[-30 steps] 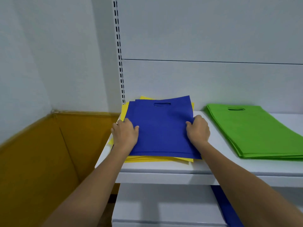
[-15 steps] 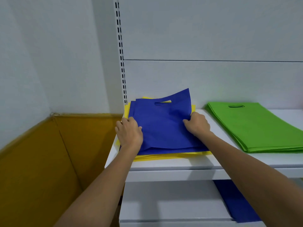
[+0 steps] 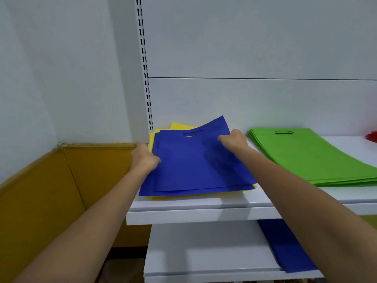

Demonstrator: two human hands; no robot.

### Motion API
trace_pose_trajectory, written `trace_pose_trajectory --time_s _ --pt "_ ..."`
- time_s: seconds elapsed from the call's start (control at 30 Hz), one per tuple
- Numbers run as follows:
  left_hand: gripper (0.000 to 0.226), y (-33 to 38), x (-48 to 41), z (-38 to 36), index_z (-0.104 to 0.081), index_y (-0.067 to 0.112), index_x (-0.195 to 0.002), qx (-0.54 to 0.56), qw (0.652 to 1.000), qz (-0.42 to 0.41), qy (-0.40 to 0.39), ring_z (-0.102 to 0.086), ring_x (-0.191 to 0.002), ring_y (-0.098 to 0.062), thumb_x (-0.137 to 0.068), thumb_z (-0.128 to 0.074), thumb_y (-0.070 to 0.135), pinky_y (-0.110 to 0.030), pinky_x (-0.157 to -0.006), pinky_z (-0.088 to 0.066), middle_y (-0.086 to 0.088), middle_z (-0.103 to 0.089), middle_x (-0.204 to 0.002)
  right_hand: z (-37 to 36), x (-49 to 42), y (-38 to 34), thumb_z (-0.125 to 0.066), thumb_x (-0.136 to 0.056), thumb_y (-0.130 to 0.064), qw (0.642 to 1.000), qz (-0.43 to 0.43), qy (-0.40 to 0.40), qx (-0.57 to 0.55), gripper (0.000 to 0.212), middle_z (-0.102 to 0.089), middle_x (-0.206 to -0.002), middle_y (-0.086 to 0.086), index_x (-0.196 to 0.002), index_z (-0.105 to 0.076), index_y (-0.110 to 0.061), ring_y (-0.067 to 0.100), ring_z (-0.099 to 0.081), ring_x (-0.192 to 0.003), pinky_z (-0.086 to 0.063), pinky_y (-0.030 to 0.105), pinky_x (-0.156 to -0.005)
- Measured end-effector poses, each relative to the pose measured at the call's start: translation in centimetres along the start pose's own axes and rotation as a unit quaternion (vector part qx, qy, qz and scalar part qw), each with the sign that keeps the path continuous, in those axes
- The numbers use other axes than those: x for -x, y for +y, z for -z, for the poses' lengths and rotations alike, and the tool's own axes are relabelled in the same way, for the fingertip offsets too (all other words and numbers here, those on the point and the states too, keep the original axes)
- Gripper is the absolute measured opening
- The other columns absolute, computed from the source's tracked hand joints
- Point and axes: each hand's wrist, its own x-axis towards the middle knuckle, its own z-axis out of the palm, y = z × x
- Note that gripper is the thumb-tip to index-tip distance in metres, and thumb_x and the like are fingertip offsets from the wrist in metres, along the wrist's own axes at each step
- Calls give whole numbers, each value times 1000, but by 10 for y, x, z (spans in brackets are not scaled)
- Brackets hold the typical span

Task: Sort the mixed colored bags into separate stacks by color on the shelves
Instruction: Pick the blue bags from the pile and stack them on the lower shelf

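Right hand has slid up the right edge of the blue bags toward the handle cutout, and their far corner stands higher than half a second ago. Left hand grips the left edge, and both hands pinch fabric. The blue bags lie on yellow bags at the left end of the upper shelf; green stack near on the right, another blue bag on the lower shelf.

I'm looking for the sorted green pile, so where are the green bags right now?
In the head view, the green bags lie flat on the upper shelf's right side, just right of the blue bags that the right hand grips.
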Motion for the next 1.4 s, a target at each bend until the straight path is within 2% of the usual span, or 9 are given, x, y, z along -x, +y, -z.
trace_pose_trajectory --time_s 0.4,0.57,0.67,0.8,0.87,0.97,1.03,1.17,1.4 --pt "52 -16 17 16 -44 4 -132 110 993 45 -9 -50 -119 -27 -85 -65 13 -31 -83 -44 -12 -50 -133 -5 8 3 -58 -81 -1 1000 11 -16 11 41 -31 -61 2 -59 -26 -12 15 -27 -52 -20 26 -45" --pt "17 -17 20 25 -58 8 -89 111 992 50 20 -57 -86 -21 -81 -71 15 -26 -65 -41 -7 -58 -93 -7 14 9 -47 -85 -3 1000 17 -14 10 27 -41 -71 8 -63 -32 -9 22 -35 -62 -25 28 -50" --pt "38 -17 24 28 -60 1 -116 67 997 20 12 -55 -112 -26 -82 -70 15 -28 -80 -45 -12 -59 -121 -8 19 12 -44 -91 -11 998 28 -1 61 34 -35 -67 3 -61 -29 -12 28 -40 -72 -29 27 -54" --pt "36 -22 27 29 -62 6 -117 57 998 -4 -11 -53 -116 -25 -82 -70 14 -32 -92 -46 -12 -58 -125 -6 31 9 -39 -85 1 997 33 8 63 27 -36 -66 5 -62 -30 -9 29 -39 -68 -24 29 -46" --pt "35 -27 27 32 -62 6 -116 66 998 14 -4 -53 -116 -25 -83 -69 14 -32 -92 -46 -11 -59 -123 -6 38 7 -38 -86 2 998 33 10 46 14 -49 -80 11 -77 -48 -3 34 -47 -81 -38 33 -56" --pt "36 -35 26 36 -62 5 -113 138 988 55 -42 -56 -112 -28 -78 -72 8 -38 -94 -49 -12 -60 -121 -6 45 11 -38 -87 2 999 40 15 26 44 -52 -124 20 -130 -46 -3 35 -49 -113 -43 35 -88" --pt "36 -38 29 39 -62 5 -112 178 980 68 -61 -58 -107 -28 -78 -72 4 -42 -91 -51 -13 -61 -118 -7 48 15 -40 -87 1 998 57 22 21 43 -50 -131 17 -128 -53 -6 32 -48 -118 -41 31 -90" --pt "32 -36 36 46 -63 14 -113 112 994 -16 6 -58 -103 -23 -82 -68 8 -32 -85 -50 -8 -61 -117 -12 55 14 -44 -88 -2 996 79 45 15 30 -62 -118 19 -108 -64 5 34 -53 -112 -44 34 -86" --pt "29 -5 52 38 -63 9 -119 -43 965 -260 -17 -52 -117 -21 -94 -50 9 -24 -96 -36 -7 -60 -127 29 68 25 -44 -88 0 971 153 131 127 40 -54 -126 19 -125 -57 -6 35 -50 -116 -40 36 -96"
